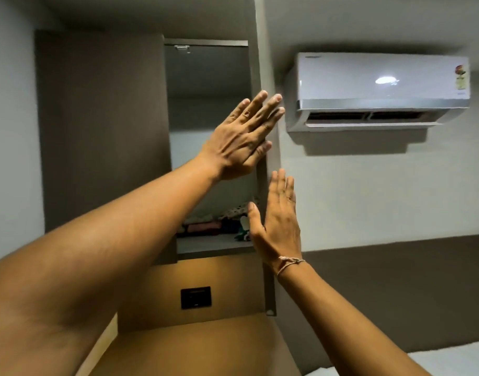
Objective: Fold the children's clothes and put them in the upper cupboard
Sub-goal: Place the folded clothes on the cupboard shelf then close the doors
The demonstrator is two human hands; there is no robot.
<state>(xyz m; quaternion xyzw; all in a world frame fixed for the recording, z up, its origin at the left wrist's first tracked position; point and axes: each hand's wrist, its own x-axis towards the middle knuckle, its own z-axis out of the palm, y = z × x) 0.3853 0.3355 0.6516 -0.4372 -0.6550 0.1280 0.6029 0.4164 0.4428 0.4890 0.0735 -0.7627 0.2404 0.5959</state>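
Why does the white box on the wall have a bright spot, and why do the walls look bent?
Head view: the spot on the air conditioner is glare from a light; its shadow falls below it; the wide-angle lens bows the cupboard edges; the clothes inside are dim and soft.

Both bare arms are raised and stretched forward and upward. The left hand (242, 137) is held higher, its back seen, the fingers (262, 109) straight, close together and pointed up to the right, the thumb tucked beneath. The right hand (277, 221) is held lower and to the right, flat and upright, the fingers extended, the thumb spread leftward. Nothing is grasped by either hand. A thin thread bracelet (290, 263) is worn on the right wrist.
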